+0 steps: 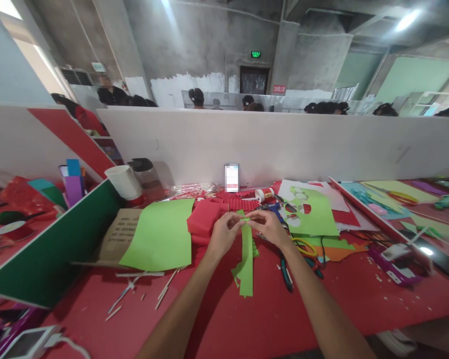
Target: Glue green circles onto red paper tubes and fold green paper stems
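Note:
Over the red table (247, 319), my left hand (223, 232) and my right hand (268, 226) meet at the top of a long green paper strip (247, 259). Both pinch its upper end between fingers and thumb. The strip hangs down from my fingers and its lower end lies on the table. Just behind my left hand sits a stack of folded red paper (204, 219).
A large green sheet (160, 239) lies on cardboard to the left. A white cup (124, 182), a dark jar (146, 177), a tape roll (265, 194), cut green paper (310, 212), scissors (286, 271) and a phone (231, 177) surround me. A white partition (284, 144) stands behind; people sit beyond it.

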{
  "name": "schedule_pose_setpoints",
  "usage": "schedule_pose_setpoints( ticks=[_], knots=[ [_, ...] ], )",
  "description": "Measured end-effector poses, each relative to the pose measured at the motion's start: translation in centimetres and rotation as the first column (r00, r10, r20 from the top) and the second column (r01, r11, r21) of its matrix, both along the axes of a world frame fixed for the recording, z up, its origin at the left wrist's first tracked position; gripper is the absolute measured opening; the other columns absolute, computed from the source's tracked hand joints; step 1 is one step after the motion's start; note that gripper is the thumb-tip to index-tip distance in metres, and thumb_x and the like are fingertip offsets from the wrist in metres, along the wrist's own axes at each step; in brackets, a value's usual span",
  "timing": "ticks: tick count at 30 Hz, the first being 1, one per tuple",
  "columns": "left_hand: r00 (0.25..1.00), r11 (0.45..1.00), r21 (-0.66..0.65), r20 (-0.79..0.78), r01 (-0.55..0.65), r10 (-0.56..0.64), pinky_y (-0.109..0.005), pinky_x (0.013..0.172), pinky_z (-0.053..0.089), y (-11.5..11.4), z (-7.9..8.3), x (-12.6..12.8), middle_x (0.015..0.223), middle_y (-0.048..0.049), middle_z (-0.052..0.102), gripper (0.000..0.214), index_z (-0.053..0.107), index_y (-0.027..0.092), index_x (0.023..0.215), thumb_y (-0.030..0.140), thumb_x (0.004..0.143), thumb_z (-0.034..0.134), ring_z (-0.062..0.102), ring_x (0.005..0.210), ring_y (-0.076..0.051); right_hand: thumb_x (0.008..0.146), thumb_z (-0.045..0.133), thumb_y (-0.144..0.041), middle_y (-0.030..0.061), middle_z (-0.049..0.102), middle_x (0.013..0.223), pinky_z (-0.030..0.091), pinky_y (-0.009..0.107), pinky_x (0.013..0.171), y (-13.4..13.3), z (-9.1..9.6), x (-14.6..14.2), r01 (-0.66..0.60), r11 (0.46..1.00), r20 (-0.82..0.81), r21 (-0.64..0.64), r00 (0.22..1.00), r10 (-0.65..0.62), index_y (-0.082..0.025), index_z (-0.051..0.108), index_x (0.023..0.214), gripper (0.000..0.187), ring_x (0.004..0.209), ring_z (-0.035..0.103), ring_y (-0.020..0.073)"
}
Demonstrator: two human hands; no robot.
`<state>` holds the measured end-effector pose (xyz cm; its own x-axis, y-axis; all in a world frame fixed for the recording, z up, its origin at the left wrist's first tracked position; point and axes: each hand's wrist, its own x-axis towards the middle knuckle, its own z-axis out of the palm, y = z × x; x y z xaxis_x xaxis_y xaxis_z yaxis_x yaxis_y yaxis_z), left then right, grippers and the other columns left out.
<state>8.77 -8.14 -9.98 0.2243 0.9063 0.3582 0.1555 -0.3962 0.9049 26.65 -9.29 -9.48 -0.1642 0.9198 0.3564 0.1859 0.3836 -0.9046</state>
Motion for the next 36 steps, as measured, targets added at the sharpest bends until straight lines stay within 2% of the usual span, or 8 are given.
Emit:
schedule_pose_setpoints(
  ticks=[6, 11, 30, 36],
  knots=[
    [0.998, 0.998, -0.024, 0.011, 0.058, -0.057, -0.027, 0.070, 0.048, -0.14, 0.21, -0.06, 0.081, -0.0029, 0.067, 0.024, 0.065, 0.017, 0.089, 0.040, 0.082, 0.062, 0.061, 0.075, -0.017, 0.081, 0.066, -0.032, 0.0061, 0.075, 0.092, 0.052, 0.034, 0.079, -0.14, 0.17, 0.05, 0.052, 0.997, 0.092, 0.064, 0.994, -0.058, -0.020, 0.073, 0.098, 0.022, 0.085, 0.069, 0.0215],
    [0.999, 0.998, -0.031, 0.014, 0.051, -0.050, -0.028, 0.072, 0.050, -0.30, 0.51, -0.08, 0.082, -0.0040, 0.070, 0.023, 0.067, 0.017, 0.087, 0.039, 0.082, 0.062, 0.064, 0.076, -0.018, 0.081, 0.065, -0.033, 0.0055, 0.075, 0.090, 0.052, 0.033, 0.077, -0.26, 0.35, 0.05, 0.073, 0.993, 0.125, 0.098, 0.988, -0.086, -0.020, 0.075, 0.095, 0.021, 0.082, 0.069, 0.0215],
    [0.999, 0.997, -0.059, 0.012, 0.041, -0.040, -0.026, 0.067, 0.050, -0.02, 0.24, -0.16, 0.076, -0.0034, 0.069, 0.018, 0.067, 0.016, 0.083, 0.033, 0.079, 0.065, 0.063, 0.071, -0.016, 0.082, 0.065, -0.034, 0.0058, 0.076, 0.088, 0.053, 0.029, 0.073, -0.60, 0.69, -0.09, 0.081, 0.992, 0.187, 0.097, 0.977, -0.098, -0.019, 0.075, 0.096, 0.023, 0.081, 0.070, 0.0212],
    [0.998, 0.997, -0.054, 0.014, 0.064, -0.063, -0.026, 0.068, 0.049, -0.15, 0.37, -0.23, 0.078, -0.0042, 0.070, 0.020, 0.067, 0.016, 0.084, 0.034, 0.081, 0.063, 0.063, 0.072, -0.017, 0.082, 0.065, -0.032, 0.0048, 0.076, 0.088, 0.052, 0.029, 0.073, -0.42, 0.39, -0.03, 0.098, 0.988, 0.207, 0.122, 0.971, -0.122, -0.020, 0.076, 0.091, 0.018, 0.080, 0.069, 0.0207]
  ],
)
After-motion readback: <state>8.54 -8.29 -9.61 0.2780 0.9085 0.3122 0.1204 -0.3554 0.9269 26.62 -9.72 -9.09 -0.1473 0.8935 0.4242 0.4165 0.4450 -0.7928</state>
